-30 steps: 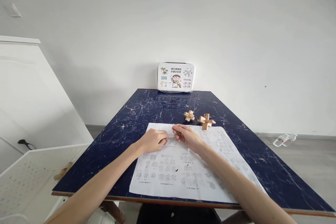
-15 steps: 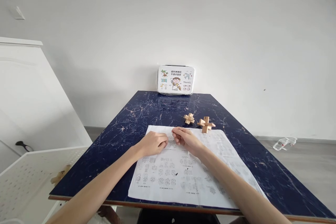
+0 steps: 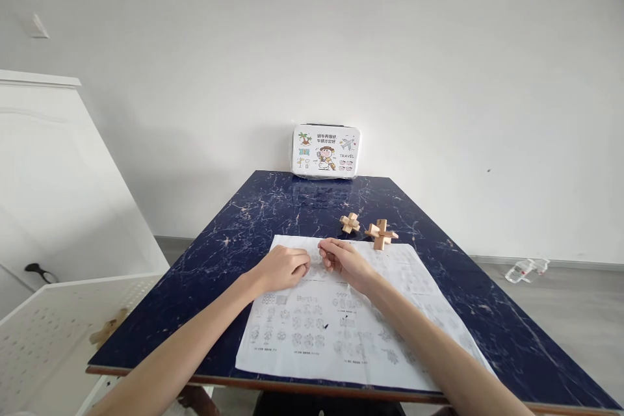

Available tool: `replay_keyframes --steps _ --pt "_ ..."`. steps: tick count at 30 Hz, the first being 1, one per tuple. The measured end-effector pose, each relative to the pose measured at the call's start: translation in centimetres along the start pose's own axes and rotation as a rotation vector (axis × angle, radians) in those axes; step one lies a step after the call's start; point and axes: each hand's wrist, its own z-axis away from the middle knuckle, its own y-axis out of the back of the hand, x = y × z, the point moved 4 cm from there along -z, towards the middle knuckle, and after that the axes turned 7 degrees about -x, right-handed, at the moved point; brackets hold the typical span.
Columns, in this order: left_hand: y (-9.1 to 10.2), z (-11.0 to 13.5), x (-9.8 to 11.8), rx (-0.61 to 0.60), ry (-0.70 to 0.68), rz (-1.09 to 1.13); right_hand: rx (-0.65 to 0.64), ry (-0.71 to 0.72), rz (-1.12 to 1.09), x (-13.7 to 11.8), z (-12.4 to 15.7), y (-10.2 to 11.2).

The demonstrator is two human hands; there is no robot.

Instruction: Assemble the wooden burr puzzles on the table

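Observation:
My left hand (image 3: 285, 266) rests on the upper part of a printed instruction sheet (image 3: 336, 354), its fingers curled in and nothing showing in them. A short gap to the right, my right hand (image 3: 344, 261) lies on its side on the same sheet, fingers loosely folded, no object visible in it. Just beyond the right hand stands a small wooden interlocking puzzle (image 3: 350, 223). Beside it, at the sheet's upper edge, is a larger wooden burr puzzle (image 3: 381, 234) marked with a dark figure on top.
A white case with cartoon prints (image 3: 325, 151) leans against the wall at the back of the dark blue marbled table (image 3: 229, 244). On the left are a white perforated surface (image 3: 43, 338) with wooden pieces (image 3: 110, 328) and a white cabinet (image 3: 58, 188). Clear plastic bottles (image 3: 526, 270) lie on the floor.
The view has shifted very slightly. Both hands and the wooden puzzles keep their places on the table.

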Motion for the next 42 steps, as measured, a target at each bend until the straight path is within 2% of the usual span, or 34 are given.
replay_keyframes --steps 4,7,13,20,26,33,42 --pt "0.1 0.0 0.0 0.003 0.002 0.008 -0.009 0.009 -0.047 0.1 -0.1 0.1" --pt "0.2 0.0 0.0 0.003 0.007 0.014 0.033 0.027 -0.118 0.0 -0.2 0.5" --pt "0.2 0.0 -0.1 0.01 -0.001 0.02 0.101 0.2 -0.231 -0.9 -0.1 1.7" --pt "0.2 0.1 -0.1 0.019 -0.014 0.02 0.158 0.298 -0.293 -1.2 -0.3 3.5" --pt "0.1 0.1 -0.2 0.009 -0.003 0.021 0.197 0.316 -0.394 -0.8 -0.7 5.3" --pt "0.0 0.1 -0.3 0.002 -0.008 0.034 0.242 0.314 -0.395 -0.6 -1.3 8.1" --pt "-0.1 0.1 -0.2 -0.001 -0.012 0.036 0.23 0.302 -0.494 -0.2 -1.9 9.1"
